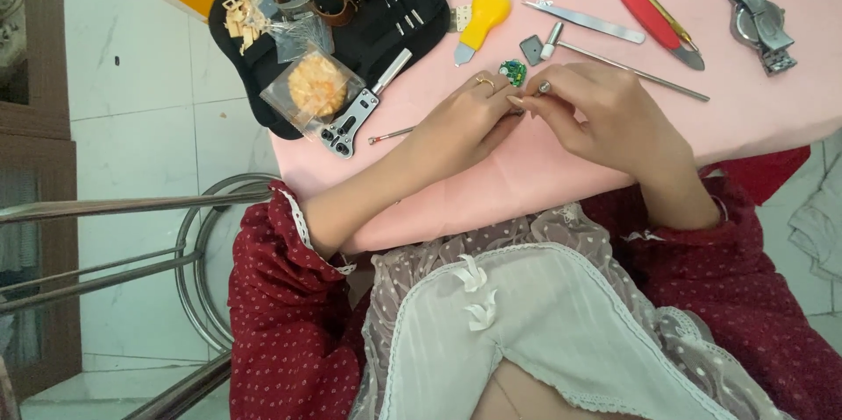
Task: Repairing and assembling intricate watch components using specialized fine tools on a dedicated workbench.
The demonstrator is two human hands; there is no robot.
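**Two hands pinch a tiny part over a pink tabletop**

The left hand (469,113) and right hand (596,113) meet fingertip to fingertip, both pinched around a small silvery part (545,87) that is too small to make out. Just beyond them lies a little green watch movement (513,72) on the pink tabletop (772,87). Farther out sit a yellow-handled knife (481,21), a small hammer (614,62), tweezers (583,21), a red-handled tool (658,25), a metal wristwatch (759,21) and a black tool pouch (351,25).
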